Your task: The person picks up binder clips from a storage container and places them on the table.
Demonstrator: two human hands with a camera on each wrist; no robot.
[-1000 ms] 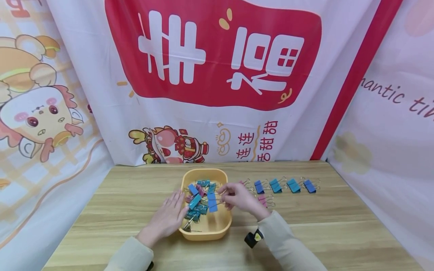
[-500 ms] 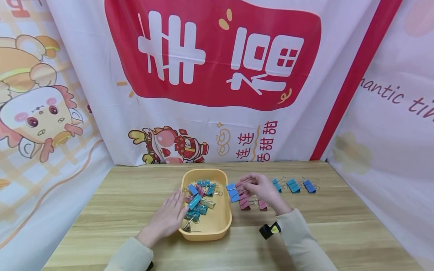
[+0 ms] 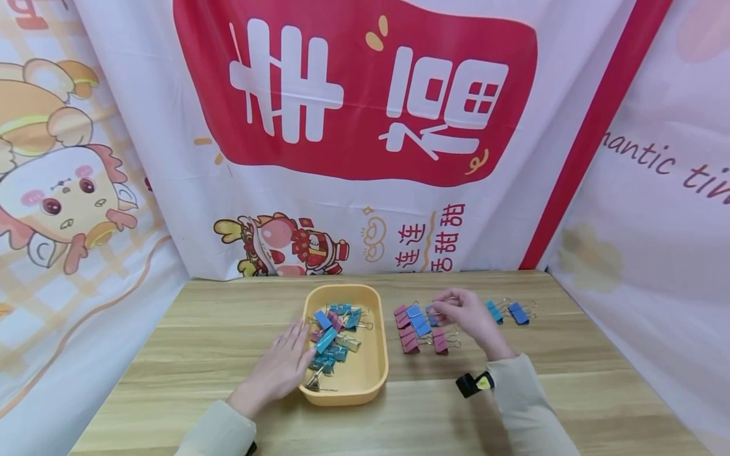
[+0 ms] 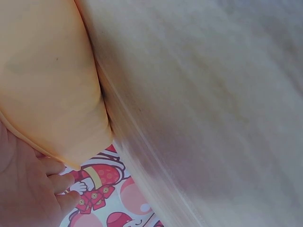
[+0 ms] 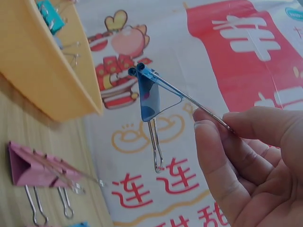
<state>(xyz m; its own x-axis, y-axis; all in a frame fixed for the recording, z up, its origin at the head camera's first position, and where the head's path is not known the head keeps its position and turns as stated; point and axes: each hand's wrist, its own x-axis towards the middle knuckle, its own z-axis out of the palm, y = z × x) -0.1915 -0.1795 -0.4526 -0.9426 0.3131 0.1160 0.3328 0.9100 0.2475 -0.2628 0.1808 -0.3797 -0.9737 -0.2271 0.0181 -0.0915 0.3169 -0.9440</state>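
Observation:
In the head view my right hand (image 3: 469,315) pinches a blue binder clip (image 3: 419,320) by one wire handle, between thumb and fingers. The right wrist view shows this blue clip (image 5: 150,97) raised above the table, its other handle hanging down. Below it lie several pink binder clips (image 3: 409,341). My left hand (image 3: 279,362) rests with straight fingers on the left rim of a yellow plastic basket (image 3: 365,377). Teal, blue, pink and gold binder clips (image 3: 326,340) are heaped inside. In the left wrist view the left fingers (image 4: 61,182) lie along the basket's edge.
To the right of the basket, clips stand in rows on the wooden table (image 3: 513,392), with a teal clip (image 3: 494,311) and a blue clip (image 3: 519,313) at the right end. A printed cloth (image 3: 319,221) hangs behind the table's back edge.
My right hand has lifted the blue binder clip out of the basket and carried it rightward over the pink clips. The left hand has stayed at the basket's rim.

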